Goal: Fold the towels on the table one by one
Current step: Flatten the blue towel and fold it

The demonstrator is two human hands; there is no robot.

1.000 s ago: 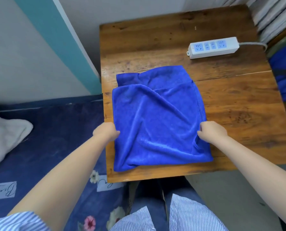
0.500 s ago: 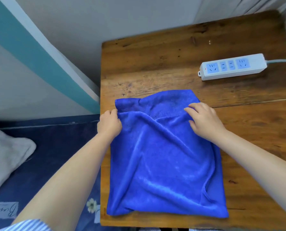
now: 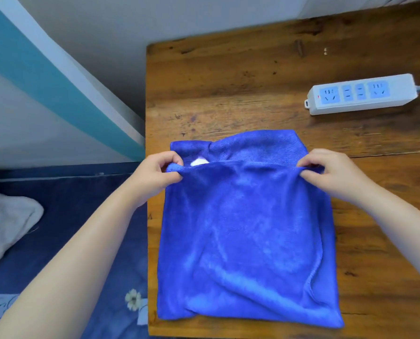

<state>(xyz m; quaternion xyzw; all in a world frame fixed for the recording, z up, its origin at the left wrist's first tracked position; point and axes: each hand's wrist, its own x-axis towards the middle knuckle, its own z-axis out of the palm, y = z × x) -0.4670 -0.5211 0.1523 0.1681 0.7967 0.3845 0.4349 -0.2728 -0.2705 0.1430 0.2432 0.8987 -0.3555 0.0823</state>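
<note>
A blue towel (image 3: 248, 241) lies folded in two layers on the wooden table (image 3: 228, 89), its near edge close to the table's front. My left hand (image 3: 157, 174) pinches the far left corner of the top layer. My right hand (image 3: 331, 174) pinches the far right corner of that same layer. The top layer's far edge is lifted slightly off the lower layer, which sticks out beyond it. A small white tag (image 3: 199, 162) shows between the layers near my left hand.
A white power strip (image 3: 360, 94) with blue sockets lies at the table's far right, its cable running off to the right. Left of the table is a dark blue bed cover (image 3: 69, 216) with a white cloth (image 3: 5, 221) on it. A wall stands behind.
Both hands went from the towel's near side edges up to its far corners and have pinched the top layer there. The camera has moved closer.
</note>
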